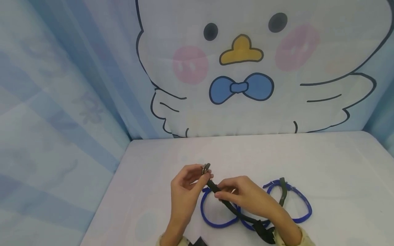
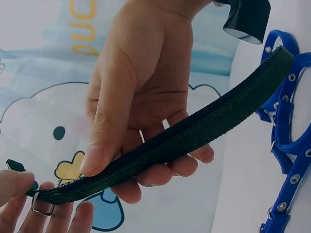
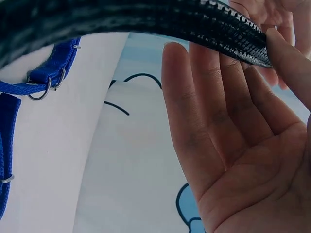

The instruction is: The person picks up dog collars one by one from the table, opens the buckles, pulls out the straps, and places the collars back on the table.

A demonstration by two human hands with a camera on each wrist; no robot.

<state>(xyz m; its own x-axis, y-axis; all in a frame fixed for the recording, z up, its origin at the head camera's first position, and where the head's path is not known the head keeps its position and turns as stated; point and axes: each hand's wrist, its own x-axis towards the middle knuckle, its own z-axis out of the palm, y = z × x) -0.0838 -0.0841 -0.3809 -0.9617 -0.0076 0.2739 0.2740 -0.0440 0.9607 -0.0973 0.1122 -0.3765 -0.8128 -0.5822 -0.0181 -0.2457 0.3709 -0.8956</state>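
Note:
A dark green webbing strap [image 1: 228, 205] with a metal buckle [image 1: 205, 168] at one end is held up between my hands, over the table. The left hand [image 1: 188, 186] pinches its buckle end; in the left wrist view a square metal ring [image 2: 43, 206] shows by those fingers. Further along, my right hand [image 1: 241, 191] pinches the strap, thumb on one side and fingers spread behind it. In the right wrist view the strap [image 3: 146, 18] curves across the top, above the right palm [image 3: 252, 160]. A green piece [image 1: 283, 191] shows beyond my right forearm.
Blue straps [image 1: 219, 225] with metal eyelets and rings lie looped on the white-covered table [image 1: 344, 191], under and to the right of my hands. Behind the table hangs a cloth with a cartoon duck [image 1: 241, 51]. A pale blue curtain [image 1: 61, 119] hangs at the left.

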